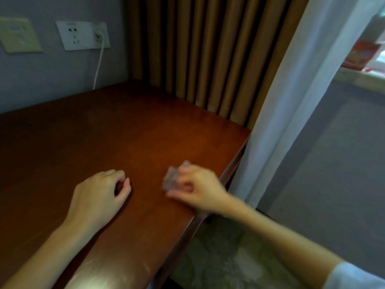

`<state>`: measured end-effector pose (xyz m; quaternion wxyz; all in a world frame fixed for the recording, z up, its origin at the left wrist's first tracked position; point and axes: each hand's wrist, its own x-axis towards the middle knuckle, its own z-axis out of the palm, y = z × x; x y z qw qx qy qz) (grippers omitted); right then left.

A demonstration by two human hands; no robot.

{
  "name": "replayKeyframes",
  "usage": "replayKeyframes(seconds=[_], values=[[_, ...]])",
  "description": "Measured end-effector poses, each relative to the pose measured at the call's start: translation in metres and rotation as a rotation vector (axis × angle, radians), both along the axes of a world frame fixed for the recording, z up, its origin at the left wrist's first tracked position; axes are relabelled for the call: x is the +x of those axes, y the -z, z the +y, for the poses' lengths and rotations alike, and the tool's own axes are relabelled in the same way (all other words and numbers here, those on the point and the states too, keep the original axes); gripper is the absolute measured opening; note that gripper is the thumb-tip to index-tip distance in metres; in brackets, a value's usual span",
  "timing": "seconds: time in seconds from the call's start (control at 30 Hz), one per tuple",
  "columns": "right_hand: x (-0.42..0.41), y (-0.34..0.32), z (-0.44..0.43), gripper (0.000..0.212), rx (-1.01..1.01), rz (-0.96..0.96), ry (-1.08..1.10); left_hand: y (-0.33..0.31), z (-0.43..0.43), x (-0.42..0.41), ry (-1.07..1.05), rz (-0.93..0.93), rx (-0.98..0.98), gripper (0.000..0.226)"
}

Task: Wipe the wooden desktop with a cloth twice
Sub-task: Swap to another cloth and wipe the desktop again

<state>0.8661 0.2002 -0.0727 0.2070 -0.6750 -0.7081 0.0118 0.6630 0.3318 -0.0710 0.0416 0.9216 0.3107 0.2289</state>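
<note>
Near the desk's (125, 132) right edge your right hand (198, 187) pinched the cloth (174, 178), likely soft and light, best gripped bunched; your left hand (100, 195) held nothing.

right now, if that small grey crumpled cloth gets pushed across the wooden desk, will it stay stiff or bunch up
The small grey crumpled cloth looks bunched in the right hand, so probably floppy and light. On the smooth reddish-brown wooden desktop it should slide easily, likely folding unless pressed flat.

Cloth (173, 177) on desktop (125, 132) nr right edge; left hand (100, 192) left of it.
</note>
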Motion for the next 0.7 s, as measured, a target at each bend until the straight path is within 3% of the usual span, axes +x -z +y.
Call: replayKeyframes(seconds=[0.1, 0.2, 0.3, 0.4, 0.53, 0.6, 0.7], values=[[-0.067, -0.007, -0.014, 0.033, -0.011, 0.073, -0.272, 0.001, 0.003, -0.001, -0.008, -0.004, 0.020, 0.029], [-0.085, -0.011, -0.010, 0.039, -0.003, 0.123, -0.384, 0.002, 0.005, -0.002, -0.016, 0.000, 0.022, 0.030], [-0.068, -0.010, 0.013, 0.036, -0.006, 0.041, -0.317, 0.003, 0.004, -0.003, -0.035, -0.013, 0.013, 0.030], [-0.016, -0.009, 0.036, 0.027, 0.000, -0.046, -0.086, 0.001, 0.002, -0.005, -0.038, -0.040, 0.002, 0.029], [0.049, -0.001, 0.019, 0.041, 0.052, -0.037, 0.248, 0.002, 0.000, -0.008, -0.043, -0.068, -0.016, 0.029], [0.041, 0.005, -0.005, 0.044, 0.076, -0.026, 0.284, 0.004, 0.002, -0.006, -0.052, -0.061, -0.016, 0.027], [-0.012, 0.005, -0.028, 0.035, 0.048, -0.033, 0.165, 0.005, 0.005, -0.003, -0.066, -0.043, -0.013, 0.026]])
